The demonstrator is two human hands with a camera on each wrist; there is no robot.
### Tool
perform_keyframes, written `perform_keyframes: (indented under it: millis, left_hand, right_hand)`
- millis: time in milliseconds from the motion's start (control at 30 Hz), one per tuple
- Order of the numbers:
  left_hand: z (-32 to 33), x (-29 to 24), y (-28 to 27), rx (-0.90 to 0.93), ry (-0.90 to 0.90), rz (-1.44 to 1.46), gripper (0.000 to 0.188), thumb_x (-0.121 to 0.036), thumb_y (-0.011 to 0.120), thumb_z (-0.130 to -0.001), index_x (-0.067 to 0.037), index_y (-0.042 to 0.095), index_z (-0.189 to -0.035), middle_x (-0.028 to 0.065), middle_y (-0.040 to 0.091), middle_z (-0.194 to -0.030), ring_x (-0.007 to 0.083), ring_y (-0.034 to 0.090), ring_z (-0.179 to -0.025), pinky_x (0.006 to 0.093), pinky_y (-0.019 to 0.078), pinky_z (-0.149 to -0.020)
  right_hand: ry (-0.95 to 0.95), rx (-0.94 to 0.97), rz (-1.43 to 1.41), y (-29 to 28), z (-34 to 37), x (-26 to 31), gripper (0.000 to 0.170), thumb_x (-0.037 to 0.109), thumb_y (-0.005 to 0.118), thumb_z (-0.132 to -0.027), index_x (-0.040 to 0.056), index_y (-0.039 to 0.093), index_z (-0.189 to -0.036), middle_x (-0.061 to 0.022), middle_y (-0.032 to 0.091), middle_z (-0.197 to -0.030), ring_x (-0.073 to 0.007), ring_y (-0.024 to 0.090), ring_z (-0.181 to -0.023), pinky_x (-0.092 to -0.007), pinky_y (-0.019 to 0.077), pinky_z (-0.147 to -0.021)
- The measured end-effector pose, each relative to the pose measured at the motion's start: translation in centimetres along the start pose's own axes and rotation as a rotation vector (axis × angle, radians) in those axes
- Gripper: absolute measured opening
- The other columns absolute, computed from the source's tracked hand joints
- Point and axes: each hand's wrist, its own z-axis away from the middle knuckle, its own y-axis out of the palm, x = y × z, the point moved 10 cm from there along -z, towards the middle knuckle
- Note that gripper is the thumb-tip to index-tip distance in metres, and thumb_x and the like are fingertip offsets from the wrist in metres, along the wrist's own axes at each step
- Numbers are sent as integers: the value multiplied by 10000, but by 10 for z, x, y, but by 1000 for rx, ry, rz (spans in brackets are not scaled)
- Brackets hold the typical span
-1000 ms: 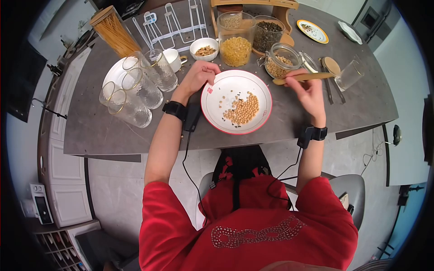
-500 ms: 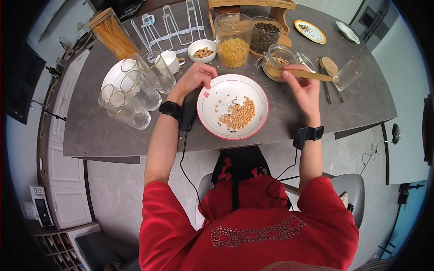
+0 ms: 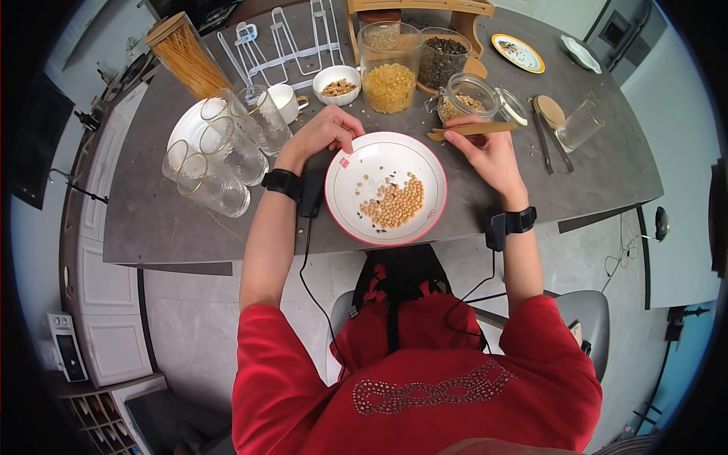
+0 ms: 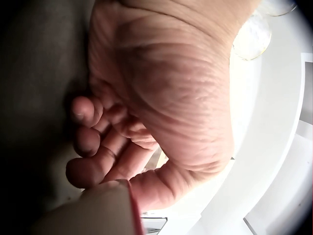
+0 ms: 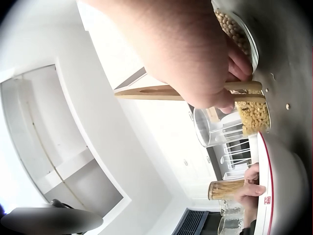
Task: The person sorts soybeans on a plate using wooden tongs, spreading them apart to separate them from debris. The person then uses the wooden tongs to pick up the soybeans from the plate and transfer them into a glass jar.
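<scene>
In the head view a red-rimmed white plate holds pale round beans and a few dark bits. My left hand grips its upper left rim; in the left wrist view that hand has its thumb at the red rim. Wooden tongs are pinched between thumb and fingers of my right hand, right of the plate and just in front of an open glass jar of beans. The right wrist view shows the tongs' tips slightly apart, nothing seen between them.
Several glasses stand at the left beside a mug and a white rack. Behind the plate are a small bowl, a container of yellow pieces and a dark-filled one. Metal tongs and a glass lie right.
The plate has shifted slightly toward the body and left, with my left hand still on its rim. My right hand has moved left and toward the body with the wooden tongs.
</scene>
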Motion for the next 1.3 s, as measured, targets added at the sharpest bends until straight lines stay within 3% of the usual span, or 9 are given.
perform_keyframes:
  millis: [233, 400, 633, 833, 933, 1000, 1100, 1233, 1300]
  left_hand:
    - [-3, 1, 0, 1, 14, -7, 263, -66, 655, -615, 15, 781, -831, -11, 649, -637, 41, 495, -512, 214, 342, -472]
    - [-6, 3, 0, -9, 18, -5, 308, -75, 641, -567, 28, 768, -828, -18, 638, -641, 24, 495, -520, 199, 312, -464]
    - [-3, -1, -1, -34, 36, -1, 285, -81, 631, -585, 26, 764, -814, -13, 636, -640, 33, 481, -505, 201, 318, -466]
    - [-2, -1, -3, -52, 50, -29, 261, -80, 627, -603, 20, 762, -803, -5, 632, -622, 37, 484, -495, 205, 321, -459]
    - [0, -3, -2, -52, 65, -17, 245, -78, 628, -612, 18, 759, -794, 0, 634, -617, 42, 486, -486, 207, 320, -451]
    - [0, -5, -3, -59, 72, -8, 238, -77, 627, -615, 18, 757, -791, 3, 636, -617, 42, 487, -483, 208, 319, -447]
    - [1, -7, 0, -51, 74, 15, 224, -73, 626, -622, 16, 754, -784, 7, 638, -616, 42, 479, -471, 207, 313, -438]
    - [1, -8, -1, -64, 76, 12, 204, -86, 630, -615, 27, 736, -747, 22, 598, -583, 83, 481, -475, 244, 313, -439]
    - [2, -6, -1, -56, 84, 18, 207, -88, 630, -619, 25, 736, -757, 19, 598, -587, 82, 479, -474, 243, 315, -440]
  right_hand:
    - [-4, -4, 69, 10, -6, 5, 207, 145, 811, -898, 69, 771, -1087, -89, 782, -944, -159, 716, -741, -294, 567, -678]
    - [-64, -7, 127, 19, -14, 8, 214, 146, 814, -886, 73, 776, -1084, -111, 786, -947, -219, 762, -842, -310, 594, -731]
    - [1, -11, 198, 26, -17, -4, 188, 149, 802, -897, 69, 777, -1065, -103, 782, -920, -197, 758, -832, -306, 562, -684]
    - [109, 18, 122, 23, -14, 3, 191, 106, 771, -926, 21, 762, -1097, -64, 784, -944, -132, 742, -850, -273, 561, -756]
    - [81, -151, -91, -4, -10, 9, 172, 92, 769, -936, 14, 764, -1088, -53, 766, -935, -104, 716, -836, -248, 555, -748]
    - [44, -290, -252, -30, -9, 11, 186, 89, 771, -938, -4, 755, -1098, -61, 761, -995, -117, 711, -900, -256, 558, -810]
    - [-8, -593, -224, -73, -5, 13, 198, 88, 759, -949, -14, 743, -1117, -79, 757, -1041, -129, 711, -940, -265, 560, -849]
    - [39, -466, -145, -68, -14, 11, 222, 92, 753, -955, -22, 726, -1144, -88, 756, -1064, -139, 716, -945, -277, 568, -857]
    - [64, -147, -346, -33, -22, 19, 253, 99, 760, -951, -18, 707, -1169, -102, 752, -1104, -150, 717, -979, -285, 575, -868]
